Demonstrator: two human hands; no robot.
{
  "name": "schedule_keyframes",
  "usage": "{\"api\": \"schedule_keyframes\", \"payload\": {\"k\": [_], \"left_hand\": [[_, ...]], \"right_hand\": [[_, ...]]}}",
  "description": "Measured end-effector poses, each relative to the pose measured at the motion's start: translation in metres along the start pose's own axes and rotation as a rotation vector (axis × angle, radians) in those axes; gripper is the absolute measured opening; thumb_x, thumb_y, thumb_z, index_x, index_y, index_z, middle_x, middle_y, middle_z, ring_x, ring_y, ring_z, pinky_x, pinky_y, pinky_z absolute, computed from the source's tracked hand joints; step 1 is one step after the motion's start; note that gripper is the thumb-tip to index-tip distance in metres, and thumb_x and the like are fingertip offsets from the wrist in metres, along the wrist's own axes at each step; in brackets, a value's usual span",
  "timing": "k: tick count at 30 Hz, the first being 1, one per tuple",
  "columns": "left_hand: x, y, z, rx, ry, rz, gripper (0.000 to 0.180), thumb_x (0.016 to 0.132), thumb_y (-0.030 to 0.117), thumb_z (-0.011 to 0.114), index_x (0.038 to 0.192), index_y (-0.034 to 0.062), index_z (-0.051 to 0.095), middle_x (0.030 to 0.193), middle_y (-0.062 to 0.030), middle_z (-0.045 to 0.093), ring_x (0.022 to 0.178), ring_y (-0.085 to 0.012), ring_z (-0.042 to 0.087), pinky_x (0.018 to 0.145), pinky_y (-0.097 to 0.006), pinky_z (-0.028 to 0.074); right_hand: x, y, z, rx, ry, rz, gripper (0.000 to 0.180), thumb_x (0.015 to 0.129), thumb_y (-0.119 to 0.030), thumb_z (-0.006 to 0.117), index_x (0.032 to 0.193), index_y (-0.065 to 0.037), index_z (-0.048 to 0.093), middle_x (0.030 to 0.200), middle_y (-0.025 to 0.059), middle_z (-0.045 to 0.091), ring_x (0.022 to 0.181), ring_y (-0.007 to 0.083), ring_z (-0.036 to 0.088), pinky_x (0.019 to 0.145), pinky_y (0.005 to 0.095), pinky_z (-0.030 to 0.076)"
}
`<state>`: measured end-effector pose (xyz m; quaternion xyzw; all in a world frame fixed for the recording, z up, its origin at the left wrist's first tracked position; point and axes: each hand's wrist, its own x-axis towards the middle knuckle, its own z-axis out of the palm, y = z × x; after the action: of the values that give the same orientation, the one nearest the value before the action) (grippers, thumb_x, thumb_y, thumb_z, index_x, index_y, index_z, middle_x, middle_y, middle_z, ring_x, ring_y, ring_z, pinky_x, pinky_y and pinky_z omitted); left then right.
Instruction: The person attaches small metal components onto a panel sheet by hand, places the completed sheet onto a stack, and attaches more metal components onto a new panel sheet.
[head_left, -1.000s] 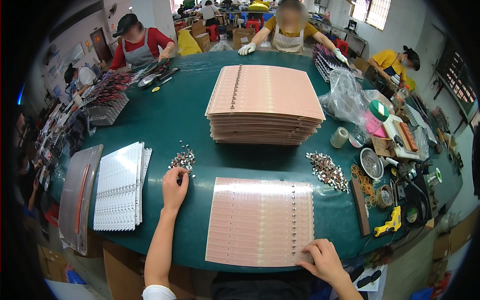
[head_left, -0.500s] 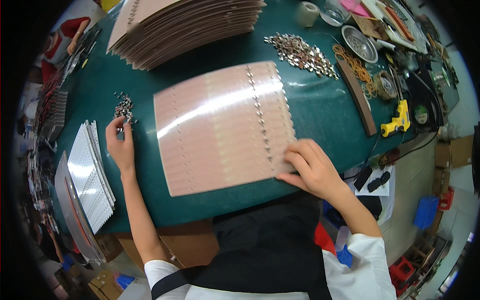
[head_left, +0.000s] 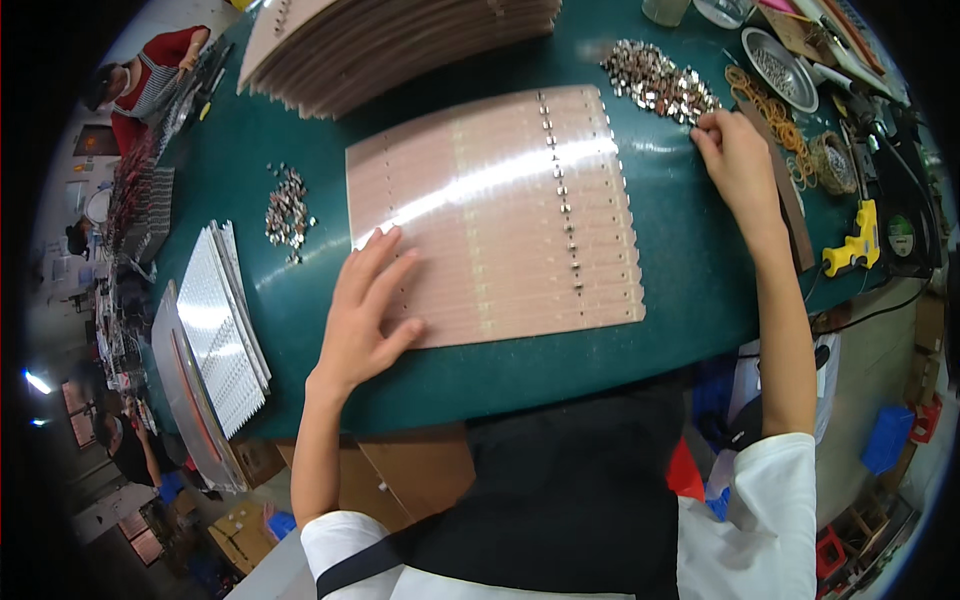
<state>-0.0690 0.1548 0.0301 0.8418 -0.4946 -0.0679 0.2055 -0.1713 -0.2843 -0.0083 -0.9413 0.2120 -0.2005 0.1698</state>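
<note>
One pale pink slotted card sheet (head_left: 495,215), flat on the dark green table (head_left: 300,300); left hand (head_left: 365,315) spread flat on its near-left corner; right hand (head_left: 735,160) beyond its far-right edge, fingertips pinching at the heap of small metal studs (head_left: 655,80); sheet likely light, thin, bendable, best lifted by edges.

Dark green surface (head_left: 300,330) with a rounded edge, brown cardboard boxes (head_left: 400,480) beneath it, grey floor (head_left: 880,350) at the right, blue crate (head_left: 885,440) and red crate (head_left: 925,418) there, bright lamp (head_left: 38,382) at far left
</note>
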Motion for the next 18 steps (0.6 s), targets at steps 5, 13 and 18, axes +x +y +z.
{"api": "schedule_keyframes", "payload": {"k": [5, 13, 18], "left_hand": [[-0.006, 0.015, 0.015, 0.188, -0.121, -0.032, 0.071, 0.086, 0.045, 0.063, 0.147, 0.0153, 0.042, 0.157, -0.0116, 0.03, 0.147, -0.036, 0.02, 0.118, -0.052, 0.017], [-0.01, 0.026, 0.022, 0.156, -0.107, -0.059, 0.072, 0.083, 0.036, 0.067, 0.146, 0.0114, 0.042, 0.157, -0.0142, 0.03, 0.147, -0.0378, 0.021, 0.117, -0.054, 0.017], [-0.008, 0.028, 0.026, 0.153, -0.062, -0.045, 0.071, 0.081, 0.031, 0.067, 0.145, 0.0086, 0.044, 0.155, -0.016, 0.033, 0.146, -0.0391, 0.022, 0.116, -0.055, 0.017]], "right_hand": [[-0.002, -0.006, -0.004, 0.135, 0.07, -0.208, 0.014, 0.092, -0.015, 0.061, 0.092, -0.001, 0.061, 0.087, 0.0152, 0.065, 0.08, 0.0324, 0.064, 0.073, 0.0381, 0.051], [-0.064, -0.069, -0.04, 0.977, -0.442, 0.193, 0.013, 0.096, -0.009, 0.06, 0.103, 0.001, 0.059, 0.091, 0.0089, 0.067, 0.071, 0.01, 0.062, 0.064, 0.0219, 0.049], [-0.097, -0.081, -0.045, 1.074, -0.504, 0.391, 0.022, 0.096, -0.012, 0.062, 0.111, 0.004, 0.064, 0.086, 0.0065, 0.068, 0.072, 0.0078, 0.06, 0.064, 0.0208, 0.048]]}}
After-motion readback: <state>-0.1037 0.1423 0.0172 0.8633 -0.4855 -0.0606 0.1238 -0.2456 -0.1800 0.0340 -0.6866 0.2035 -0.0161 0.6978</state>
